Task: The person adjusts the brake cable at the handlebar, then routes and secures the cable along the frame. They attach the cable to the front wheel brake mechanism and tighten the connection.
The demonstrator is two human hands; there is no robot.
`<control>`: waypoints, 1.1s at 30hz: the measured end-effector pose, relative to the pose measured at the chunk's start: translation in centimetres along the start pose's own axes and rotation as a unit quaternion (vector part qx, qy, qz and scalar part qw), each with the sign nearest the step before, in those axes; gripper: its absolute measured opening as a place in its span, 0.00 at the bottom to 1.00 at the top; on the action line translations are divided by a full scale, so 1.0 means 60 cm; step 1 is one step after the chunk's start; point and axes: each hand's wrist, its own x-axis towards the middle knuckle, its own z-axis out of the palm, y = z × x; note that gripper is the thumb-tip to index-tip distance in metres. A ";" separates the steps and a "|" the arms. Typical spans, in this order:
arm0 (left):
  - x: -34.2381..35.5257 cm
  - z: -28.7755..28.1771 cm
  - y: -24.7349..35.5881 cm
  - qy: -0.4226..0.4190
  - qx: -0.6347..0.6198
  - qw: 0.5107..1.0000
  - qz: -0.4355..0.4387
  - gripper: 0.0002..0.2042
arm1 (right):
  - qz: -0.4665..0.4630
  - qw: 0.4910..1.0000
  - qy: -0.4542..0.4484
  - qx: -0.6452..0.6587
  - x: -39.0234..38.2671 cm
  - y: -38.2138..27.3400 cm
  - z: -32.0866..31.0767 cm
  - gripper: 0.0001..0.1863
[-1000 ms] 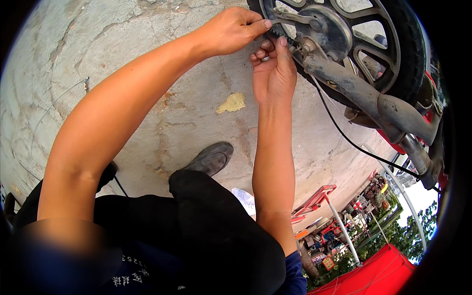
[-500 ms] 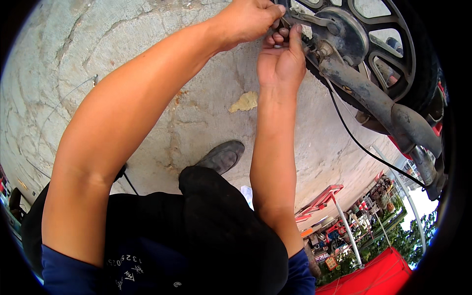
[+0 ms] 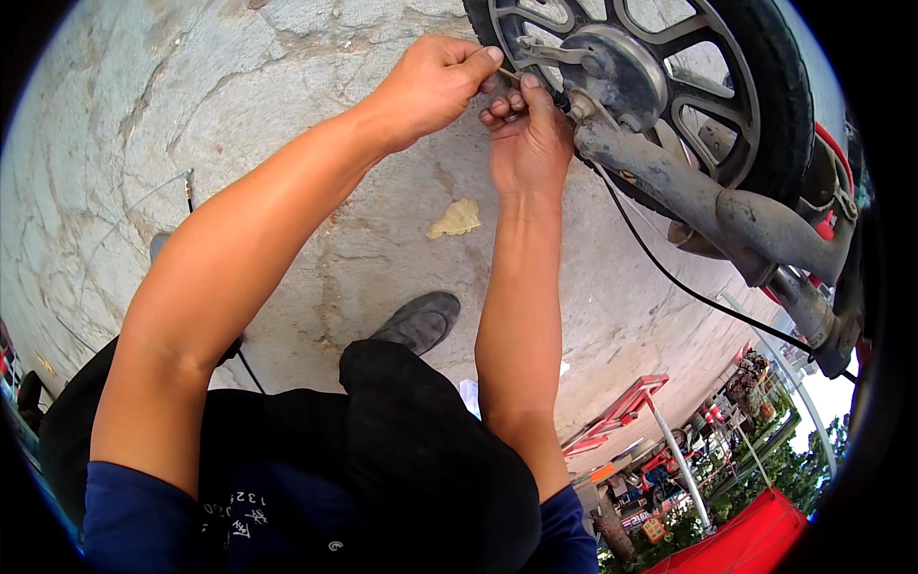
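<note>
Beside the hub of a spoked black wheel (image 3: 703, 96), my two hands work close together. My left hand (image 3: 430, 88) pinches a thin, yellowish wire (image 3: 511, 74) between thumb and fingers. That wire spans the short gap to my right hand (image 3: 531, 148), palm up, its thumb and curled fingers closed at the upper end of a black cable (image 3: 660, 253). My fingers hide part of that grip. Just beyond them sit the metal brake lever arm (image 3: 555, 53) and the round, dirty hub drum (image 3: 612, 77). The cable runs down along the grey fork leg (image 3: 660, 163).
Cracked concrete (image 3: 287, 105) lies beneath, with a dry leaf (image 3: 455, 219) and my dark shoe (image 3: 419, 322) on it. A thin loose cable (image 3: 139, 206) lies at left. Lower right hold a red metal frame (image 3: 622, 407), a pole and a red canopy (image 3: 741, 540).
My left hand has drawn back leftward from my right, and the thin wire now shows between them. The view has shifted, placing the wheel farther left and lower.
</note>
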 end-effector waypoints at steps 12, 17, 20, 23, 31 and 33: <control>-0.014 0.013 0.033 0.019 0.076 0.997 0.004 0.20 | 0.042 0.997 -0.067 0.001 0.014 -0.001 0.023 0.13; -0.006 0.020 0.059 0.039 0.167 0.985 -0.037 0.20 | 0.025 0.999 -0.031 0.012 0.009 0.003 0.007 0.15; -0.002 0.007 0.052 0.033 0.136 0.988 -0.063 0.20 | -0.003 0.999 0.018 0.029 -0.005 0.008 0.016 0.13; 0.002 -0.005 0.042 0.009 0.136 0.989 -0.059 0.20 | -0.016 0.997 0.064 0.034 -0.011 0.012 0.019 0.11; 0.043 -0.019 0.061 -0.091 0.240 0.963 -0.079 0.20 | 0.042 0.988 0.096 -0.115 -0.015 -0.028 0.032 0.12; 0.024 -0.027 0.060 -0.088 0.254 0.958 -0.099 0.20 | 0.054 0.983 0.080 -0.156 -0.024 -0.033 0.038 0.12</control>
